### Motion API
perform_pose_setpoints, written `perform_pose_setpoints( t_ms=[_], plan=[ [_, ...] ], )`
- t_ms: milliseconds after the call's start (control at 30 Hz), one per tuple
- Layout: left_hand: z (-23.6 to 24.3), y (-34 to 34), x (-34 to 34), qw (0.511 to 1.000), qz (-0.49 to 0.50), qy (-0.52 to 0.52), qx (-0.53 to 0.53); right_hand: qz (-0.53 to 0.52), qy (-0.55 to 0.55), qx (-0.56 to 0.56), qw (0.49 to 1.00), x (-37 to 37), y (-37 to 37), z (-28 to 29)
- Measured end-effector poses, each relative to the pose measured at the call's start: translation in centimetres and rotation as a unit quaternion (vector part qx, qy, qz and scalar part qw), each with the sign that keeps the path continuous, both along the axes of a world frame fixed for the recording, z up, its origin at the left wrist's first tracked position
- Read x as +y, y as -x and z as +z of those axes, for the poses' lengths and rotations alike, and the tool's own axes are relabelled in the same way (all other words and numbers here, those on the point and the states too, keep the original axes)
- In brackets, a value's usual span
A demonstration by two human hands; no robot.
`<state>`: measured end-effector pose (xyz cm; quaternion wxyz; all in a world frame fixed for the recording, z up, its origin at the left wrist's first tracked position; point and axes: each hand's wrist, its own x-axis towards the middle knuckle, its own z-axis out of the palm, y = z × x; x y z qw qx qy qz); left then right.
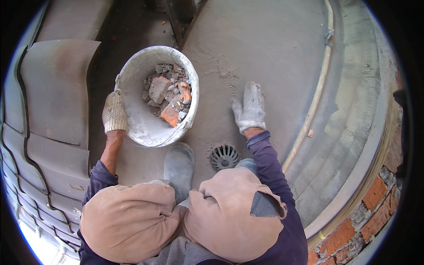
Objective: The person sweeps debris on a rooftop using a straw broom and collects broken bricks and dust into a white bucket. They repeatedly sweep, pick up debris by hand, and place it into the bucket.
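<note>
My left hand point(114, 112), in a knit work glove, grips the rim of a dusty white bucket point(132, 119) tilted toward me. Inside the bucket lie broken brick pieces and rubble point(170, 95), some orange, some grey. My right hand point(250, 108), also gloved, rests flat with fingers spread on the grey concrete surface point(265, 44), right of the bucket. A thin scatter of grit point(227, 75) lies just beyond its fingers. I am crouched, with both knees low in view.
A round dark drain grate point(224, 157) sits between my feet, beside my grey boot point(179, 165). A pale hose point(316, 95) runs along the right. Curved roof tiles point(53, 110) lie at left, and a brick wall edge point(375, 207) at right.
</note>
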<state>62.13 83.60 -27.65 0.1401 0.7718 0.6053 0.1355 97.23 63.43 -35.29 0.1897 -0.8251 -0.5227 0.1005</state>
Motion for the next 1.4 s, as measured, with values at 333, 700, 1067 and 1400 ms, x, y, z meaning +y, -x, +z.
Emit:
perform_pose_setpoints(
  t_ms=[333,700,1067,1400],
  plan=[
    [0.1,0.0,-0.1,0.999,-0.01,-0.026,0.019,0.074,0.042,-0.064,0.994,10.7,1.7,-3.1],
    [-0.2,0.4,0.1,0.999,-0.017,-0.008,0.033,0.194,-0.065,-0.066,0.977,6.7,-0.7,-3.8],
    [0.6,-0.5,0.0,0.998,0.034,0.061,0.012,0.186,0.081,-0.056,0.978,2.4,-3.4,-3.0],
    [0.0,0.1,0.2,0.999,-0.019,0.001,0.047,0.023,-0.133,0.382,0.914,7.2,-3.2,6.4]
  ],
)
